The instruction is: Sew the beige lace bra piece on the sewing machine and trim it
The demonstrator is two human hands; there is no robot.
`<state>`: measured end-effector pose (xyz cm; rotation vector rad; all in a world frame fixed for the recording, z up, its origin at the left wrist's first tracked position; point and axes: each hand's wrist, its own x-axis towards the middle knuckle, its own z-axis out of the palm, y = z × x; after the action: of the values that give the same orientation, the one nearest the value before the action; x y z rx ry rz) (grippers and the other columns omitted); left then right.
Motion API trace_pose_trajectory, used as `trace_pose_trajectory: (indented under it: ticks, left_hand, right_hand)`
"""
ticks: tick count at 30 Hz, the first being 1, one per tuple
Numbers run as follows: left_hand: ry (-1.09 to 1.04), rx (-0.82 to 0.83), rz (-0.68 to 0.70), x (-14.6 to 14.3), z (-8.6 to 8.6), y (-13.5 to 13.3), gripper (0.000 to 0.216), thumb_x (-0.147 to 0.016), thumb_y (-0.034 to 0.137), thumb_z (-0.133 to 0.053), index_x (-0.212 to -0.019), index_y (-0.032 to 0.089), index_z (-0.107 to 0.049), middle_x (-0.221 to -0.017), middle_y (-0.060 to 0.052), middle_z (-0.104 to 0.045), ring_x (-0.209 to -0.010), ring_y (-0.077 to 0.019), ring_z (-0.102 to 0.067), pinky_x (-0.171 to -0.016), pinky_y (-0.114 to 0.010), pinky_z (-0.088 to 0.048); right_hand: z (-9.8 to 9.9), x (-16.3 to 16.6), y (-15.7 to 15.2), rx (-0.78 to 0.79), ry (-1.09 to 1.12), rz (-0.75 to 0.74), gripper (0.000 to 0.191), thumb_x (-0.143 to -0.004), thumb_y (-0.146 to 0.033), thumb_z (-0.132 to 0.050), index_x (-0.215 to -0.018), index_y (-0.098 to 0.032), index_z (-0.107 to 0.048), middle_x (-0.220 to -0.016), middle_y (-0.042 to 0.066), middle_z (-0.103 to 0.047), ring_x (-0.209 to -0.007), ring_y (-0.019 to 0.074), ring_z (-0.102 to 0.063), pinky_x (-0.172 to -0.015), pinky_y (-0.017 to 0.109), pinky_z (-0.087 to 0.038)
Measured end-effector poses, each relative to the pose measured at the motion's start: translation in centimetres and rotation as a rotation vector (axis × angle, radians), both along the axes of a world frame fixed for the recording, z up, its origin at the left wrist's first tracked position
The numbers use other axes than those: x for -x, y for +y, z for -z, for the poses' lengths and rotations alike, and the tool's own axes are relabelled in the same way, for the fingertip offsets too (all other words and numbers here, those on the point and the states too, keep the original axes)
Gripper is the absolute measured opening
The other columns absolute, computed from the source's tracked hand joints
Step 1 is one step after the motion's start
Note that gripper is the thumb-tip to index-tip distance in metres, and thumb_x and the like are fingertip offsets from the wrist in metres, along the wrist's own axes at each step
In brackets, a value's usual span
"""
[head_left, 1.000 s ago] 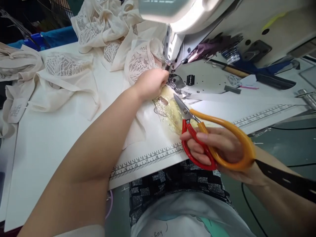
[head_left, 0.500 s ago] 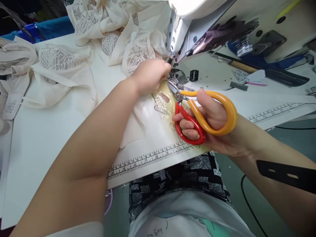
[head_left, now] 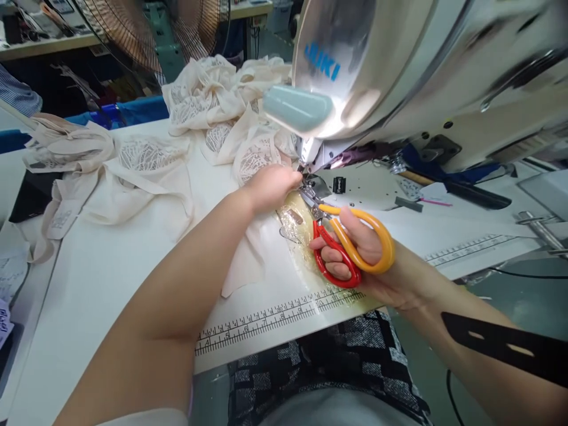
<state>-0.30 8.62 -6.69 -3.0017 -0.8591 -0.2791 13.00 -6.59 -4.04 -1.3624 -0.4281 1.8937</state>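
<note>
My right hand (head_left: 350,248) is wrapped round scissors (head_left: 339,245) with one orange and one red handle. Their blades point up-left, close beside the sewing machine's presser foot. My left hand (head_left: 273,186) is closed at the needle area, on a cream lace garment (head_left: 257,161); its fingertips are partly hidden. Cream cloth (head_left: 243,272) from beneath that hand hangs toward the table's front edge. Between the hands, clear shiny tape or film (head_left: 295,222) covers a yellowish patch of the tabletop.
The white sewing machine head (head_left: 377,77) looms over the right side. More cream lace garments (head_left: 151,183) lie at the left and are heaped behind. A printed ruler (head_left: 275,322) runs along the front edge. A small black part (head_left: 339,184) rests on the machine bed. A fan (head_left: 133,29) stands beyond the table.
The view has tilted up, bringing the fan and more of the machine head into sight. Both hands and the scissors keep nearly the same place at the needle.
</note>
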Motion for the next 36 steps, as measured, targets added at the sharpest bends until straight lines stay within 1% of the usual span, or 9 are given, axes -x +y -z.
trace_pose_trajectory:
  ticks: [4,7,12,16,21,24,31,36]
  left_hand:
    - [0.003,-0.022,0.002,0.2,-0.1,0.3,0.016,-0.078,0.013,-0.043,-0.074,0.017,-0.058,-0.078,-0.005,-0.062,-0.076,-0.0207,-0.055,-0.064,-0.030,-0.035]
    - [0.011,-0.029,-0.005,0.4,-0.1,0.5,0.014,-0.076,0.013,-0.044,-0.076,0.017,-0.058,-0.080,-0.006,-0.062,-0.078,-0.0210,-0.055,-0.066,-0.030,-0.036]
    - [0.021,-0.040,0.006,0.6,-0.1,0.2,0.012,-0.074,0.012,-0.047,-0.076,0.017,-0.057,-0.080,-0.005,-0.062,-0.079,-0.0215,-0.054,-0.066,-0.031,-0.036]
    - [0.041,-0.056,0.024,0.7,-0.1,0.0,0.016,-0.073,0.008,-0.045,-0.076,0.018,-0.057,-0.079,-0.005,-0.062,-0.077,-0.0208,-0.054,-0.065,-0.031,-0.035]
    - [0.007,-0.068,0.015,0.6,-0.1,0.3,0.014,-0.074,0.010,-0.046,-0.077,0.018,-0.057,-0.082,-0.006,-0.062,-0.080,-0.0216,-0.054,-0.067,-0.031,-0.035]
    - [-0.003,-0.083,0.004,0.5,0.0,0.4,0.016,-0.073,0.009,-0.046,-0.080,0.018,-0.058,-0.083,-0.006,-0.062,-0.083,-0.0224,-0.054,-0.068,-0.031,-0.035]
    - [-0.020,-0.077,0.014,0.5,0.3,0.1,0.017,-0.075,0.008,-0.045,-0.080,0.018,-0.058,-0.082,-0.006,-0.061,-0.080,-0.0214,-0.054,-0.065,-0.031,-0.034]
    - [-0.033,-0.054,0.011,0.6,0.2,0.0,0.014,-0.077,0.011,-0.045,-0.080,0.018,-0.057,-0.083,-0.005,-0.061,-0.079,-0.0210,-0.054,-0.064,-0.031,-0.034]
  right_hand:
    - [0.5,0.0,0.0,-0.022,0.015,-0.010,0.054,-0.079,-0.064,-0.045,-0.068,-0.011,-0.055,-0.053,-0.001,-0.042,-0.040,0.0035,-0.036,-0.035,0.013,-0.032]
    - [0.5,0.2,-0.1,-0.020,0.002,0.013,0.054,-0.079,-0.063,-0.046,-0.070,-0.011,-0.056,-0.053,-0.002,-0.042,-0.040,0.0034,-0.037,-0.036,0.013,-0.033]
    - [0.4,0.7,-0.3,-0.028,0.023,0.044,0.052,-0.076,-0.062,-0.051,-0.068,-0.011,-0.056,-0.053,-0.003,-0.041,-0.040,0.0019,-0.036,-0.037,0.011,-0.033]
    - [0.4,0.8,-0.4,-0.038,0.034,0.047,0.054,-0.076,-0.064,-0.049,-0.070,-0.011,-0.056,-0.053,-0.002,-0.042,-0.041,0.0024,-0.037,-0.037,0.012,-0.034]
    - [0.3,1.1,-0.3,-0.037,0.007,0.068,0.054,-0.074,-0.064,-0.052,-0.068,-0.011,-0.056,-0.052,-0.003,-0.041,-0.040,0.0019,-0.037,-0.037,0.011,-0.034]
    - [0.3,1.4,-0.2,-0.035,-0.007,0.090,0.053,-0.075,-0.064,-0.052,-0.067,-0.012,-0.055,-0.051,-0.002,-0.042,-0.039,0.0025,-0.037,-0.036,0.011,-0.034]
    - [0.1,2.0,-0.1,-0.002,-0.068,0.105,0.054,-0.075,-0.066,-0.049,-0.066,-0.012,-0.052,-0.050,-0.002,-0.042,-0.038,0.0029,-0.038,-0.035,0.012,-0.033]
    - [0.0,2.5,0.1,-0.031,-0.116,0.103,0.056,-0.073,-0.068,-0.049,-0.067,-0.012,-0.051,-0.050,-0.003,-0.041,-0.037,0.0026,-0.037,-0.034,0.012,-0.031]
